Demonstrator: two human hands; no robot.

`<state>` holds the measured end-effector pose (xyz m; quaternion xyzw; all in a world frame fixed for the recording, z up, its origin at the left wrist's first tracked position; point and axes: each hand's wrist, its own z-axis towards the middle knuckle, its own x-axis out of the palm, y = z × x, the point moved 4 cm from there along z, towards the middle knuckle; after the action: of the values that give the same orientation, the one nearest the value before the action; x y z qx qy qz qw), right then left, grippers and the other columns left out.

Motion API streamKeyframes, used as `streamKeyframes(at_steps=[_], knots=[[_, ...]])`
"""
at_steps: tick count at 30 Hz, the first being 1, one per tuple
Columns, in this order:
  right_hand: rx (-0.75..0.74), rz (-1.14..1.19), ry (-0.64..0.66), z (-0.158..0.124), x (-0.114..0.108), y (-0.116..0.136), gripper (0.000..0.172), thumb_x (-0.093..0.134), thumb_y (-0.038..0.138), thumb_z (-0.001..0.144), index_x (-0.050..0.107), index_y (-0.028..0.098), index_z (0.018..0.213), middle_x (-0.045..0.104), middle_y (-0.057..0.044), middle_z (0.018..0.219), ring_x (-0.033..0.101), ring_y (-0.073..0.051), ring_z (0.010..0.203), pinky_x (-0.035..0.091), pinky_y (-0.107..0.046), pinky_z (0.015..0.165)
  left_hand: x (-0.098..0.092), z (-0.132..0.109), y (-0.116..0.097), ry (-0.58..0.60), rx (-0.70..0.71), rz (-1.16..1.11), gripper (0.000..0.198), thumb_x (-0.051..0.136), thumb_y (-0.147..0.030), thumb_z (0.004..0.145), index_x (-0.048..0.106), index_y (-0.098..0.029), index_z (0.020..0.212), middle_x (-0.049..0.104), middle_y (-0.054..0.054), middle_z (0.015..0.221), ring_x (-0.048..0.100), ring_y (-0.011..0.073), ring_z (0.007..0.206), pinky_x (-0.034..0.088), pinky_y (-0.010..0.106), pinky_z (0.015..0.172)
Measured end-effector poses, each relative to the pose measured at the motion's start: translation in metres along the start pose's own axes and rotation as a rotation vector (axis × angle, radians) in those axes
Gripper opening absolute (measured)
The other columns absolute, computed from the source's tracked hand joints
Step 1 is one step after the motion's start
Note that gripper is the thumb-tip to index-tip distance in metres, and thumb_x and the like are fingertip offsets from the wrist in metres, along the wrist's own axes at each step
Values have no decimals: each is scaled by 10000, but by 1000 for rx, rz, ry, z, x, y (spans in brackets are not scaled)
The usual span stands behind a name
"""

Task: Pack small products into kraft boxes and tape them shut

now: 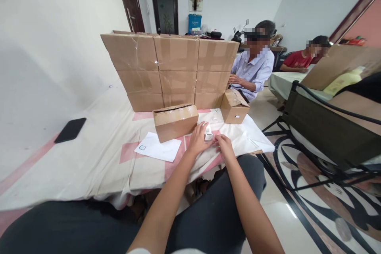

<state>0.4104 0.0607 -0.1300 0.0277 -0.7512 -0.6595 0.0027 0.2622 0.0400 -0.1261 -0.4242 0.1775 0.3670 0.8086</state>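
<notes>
My left hand (198, 139) is curled round a small white object (208, 133) that rests on the cloth-covered table (98, 158). My right hand (224, 145) sits just right of it, fingers bent and touching the object's lower edge. What the object is cannot be made out. A low cardboard box (175, 121) lies directly left of my left hand. Another small open cardboard box (234, 106) stands behind and to the right. A white paper sheet (157, 149) lies flat to the left of my hands.
A wall of stacked cardboard boxes (171, 69) stands at the table's far side. A black phone (70, 129) lies at the left. One person in a light shirt (253, 69) sits beyond the boxes, another in red (300, 59) farther right. A dark folding chair (324, 131) stands at right.
</notes>
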Motion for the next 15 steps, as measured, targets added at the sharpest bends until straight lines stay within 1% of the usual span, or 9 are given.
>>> streamKeyframes(at_steps=[5,9,11,13,15], knots=[[38,31,5,5,5,-8,207,671,346,737,565,181,803,685,-24,701,581,-116,477,393,-199,389,-9,-9,-6,2,46,-10,989,832,-433,703,292,-269,1516,414,127,1524,394,330,1412,356,518,1179],[103,76,72,5,15,-9,250,676,366,768,520,190,852,714,-56,673,601,-152,438,440,-237,396,-10,-8,-10,5,85,-24,964,828,-381,701,310,-254,1505,425,131,1507,400,327,1401,362,509,1175],[101,104,90,3,20,-8,261,684,347,757,495,201,863,725,-62,680,639,-175,471,486,-260,433,-10,-8,-11,-1,84,-38,935,804,-334,710,316,-246,1502,424,133,1507,396,325,1402,361,506,1178],[70,134,79,2,23,-6,293,696,300,726,457,218,874,731,-44,698,679,-188,530,531,-273,495,-10,-8,-11,1,78,-47,917,788,-303,709,323,-244,1497,424,131,1505,393,323,1406,359,506,1181],[40,153,61,2,24,-6,333,693,264,694,423,231,887,731,-25,706,696,-194,564,544,-274,517,-9,-8,-9,12,56,-52,922,785,-292,700,323,-251,1496,419,127,1508,386,325,1415,352,515,1187]])
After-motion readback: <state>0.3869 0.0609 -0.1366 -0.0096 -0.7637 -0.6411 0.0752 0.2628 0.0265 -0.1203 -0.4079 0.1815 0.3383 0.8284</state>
